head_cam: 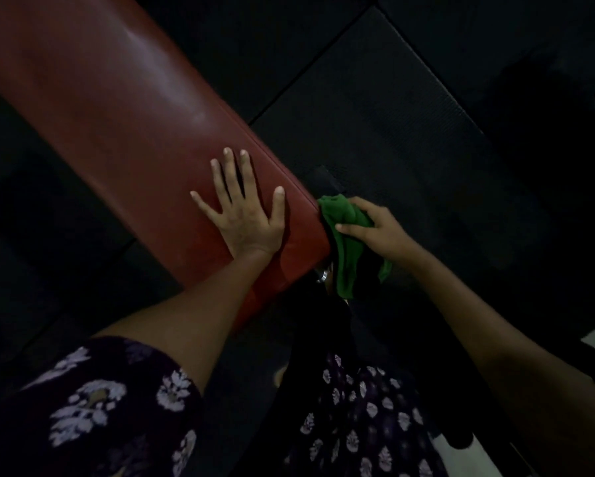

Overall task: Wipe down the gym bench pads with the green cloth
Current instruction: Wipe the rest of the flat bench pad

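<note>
**Left hand flat on the red pad, right hand gripping the green cloth at its edge**

Seen from the head camera, the left hand (242,215) lies palm down on the red bench pad (117,108), fingers straight and spread wide, thumb held out toward the pad's right edge. It holds nothing; it simply presses on the pad's top surface near the near end.

The right hand (378,232) is just beside the pad's near right corner, its fingers and thumb curled round a bunched green cloth (344,242). The upper part of the cloth touches the side edge of the pad at that corner, while the rest hangs down below the hand in loose folds. The two hands are apart, with the pad's edge between them.

No brand, label or writing can be read anywhere; the scene is dim.

The pad is long and narrow, its long axis running diagonally from the upper left of the view down to the near end at lower centre. A small shiny metal fitting (322,275) shows just under the near corner, next to the hanging cloth. Dark floor mats (392,108) with visible seams lie beyond the pad. The person's dark sleeves (93,407) carry a pale floral print.
</note>
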A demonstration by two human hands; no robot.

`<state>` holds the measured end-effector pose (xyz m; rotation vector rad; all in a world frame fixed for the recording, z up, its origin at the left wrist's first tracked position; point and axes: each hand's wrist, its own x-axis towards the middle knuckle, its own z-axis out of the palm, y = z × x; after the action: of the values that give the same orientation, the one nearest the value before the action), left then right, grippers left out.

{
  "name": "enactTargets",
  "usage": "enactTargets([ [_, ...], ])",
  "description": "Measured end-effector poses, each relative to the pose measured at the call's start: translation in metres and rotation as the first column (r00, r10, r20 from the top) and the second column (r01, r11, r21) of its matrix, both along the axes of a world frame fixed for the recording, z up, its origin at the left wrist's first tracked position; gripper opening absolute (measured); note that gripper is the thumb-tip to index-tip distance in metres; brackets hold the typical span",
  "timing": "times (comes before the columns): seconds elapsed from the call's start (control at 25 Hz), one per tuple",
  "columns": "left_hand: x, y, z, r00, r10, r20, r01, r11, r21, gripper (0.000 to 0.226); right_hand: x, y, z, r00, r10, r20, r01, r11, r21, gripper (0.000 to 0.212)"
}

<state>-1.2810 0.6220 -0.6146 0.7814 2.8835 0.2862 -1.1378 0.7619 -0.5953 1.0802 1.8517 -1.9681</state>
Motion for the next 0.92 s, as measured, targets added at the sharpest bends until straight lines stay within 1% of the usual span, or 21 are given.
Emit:
enactTargets([
  [0.16, -0.001, 0.001, -0.001, 0.999, 0.002, -0.035, -0.002, 1.0, -0.012, 0.07, -0.063, 0.011, -0.015, 0.995, 0.07, -0.066, -0.064, 0.994, 0.085, 0.034],
  [0.24, -0.001, 0.001, -0.001, 0.999, 0.012, -0.039, -0.011, 1.0, 0.001, 0.067, -0.076, 0.012, -0.018, 0.992, 0.081, -0.096, -0.072, 0.993, 0.098, 0.038],
  [0.4, -0.001, 0.003, 0.0, 0.999, 0.038, -0.009, -0.038, 0.999, 0.018, 0.065, -0.032, 0.011, -0.01, 0.992, 0.04, -0.122, -0.045, 0.998, -0.037, 0.043],
  [0.48, -0.003, 0.002, 0.002, 0.999, 0.043, -0.002, -0.043, 0.999, 0.028, 0.064, -0.028, 0.014, -0.011, 0.987, 0.036, -0.154, -0.048, 0.996, -0.078, 0.043],
  [0.56, -0.005, 0.0, 0.006, 0.998, 0.037, 0.044, -0.04, 0.996, 0.079, 0.066, -0.055, 0.021, -0.021, 0.977, 0.049, -0.206, -0.067, 0.994, -0.084, 0.043],
  [0.64, -0.007, -0.002, 0.013, 0.989, 0.044, 0.143, -0.066, 0.987, 0.149, 0.068, -0.094, 0.026, -0.026, 0.963, 0.068, -0.261, -0.093, 0.992, -0.086, 0.046],
  [0.72, -0.011, -0.001, 0.023, 0.977, 0.074, 0.198, -0.113, 0.974, 0.198, 0.063, -0.118, 0.032, -0.026, 0.948, 0.081, -0.309, -0.115, 0.989, -0.092, 0.046],
  [0.84, -0.026, 0.003, 0.033, 0.975, 0.161, 0.15, -0.194, 0.95, 0.243, 0.049, -0.099, 0.033, -0.024, 0.953, 0.103, -0.284, -0.147, 0.979, -0.14, 0.045],
  [0.92, -0.047, 0.011, 0.032, 0.961, 0.264, 0.085, -0.277, 0.935, 0.22, 0.048, -0.069, 0.03, -0.021, 0.959, 0.108, -0.26, -0.156, 0.973, -0.171, 0.042],
])
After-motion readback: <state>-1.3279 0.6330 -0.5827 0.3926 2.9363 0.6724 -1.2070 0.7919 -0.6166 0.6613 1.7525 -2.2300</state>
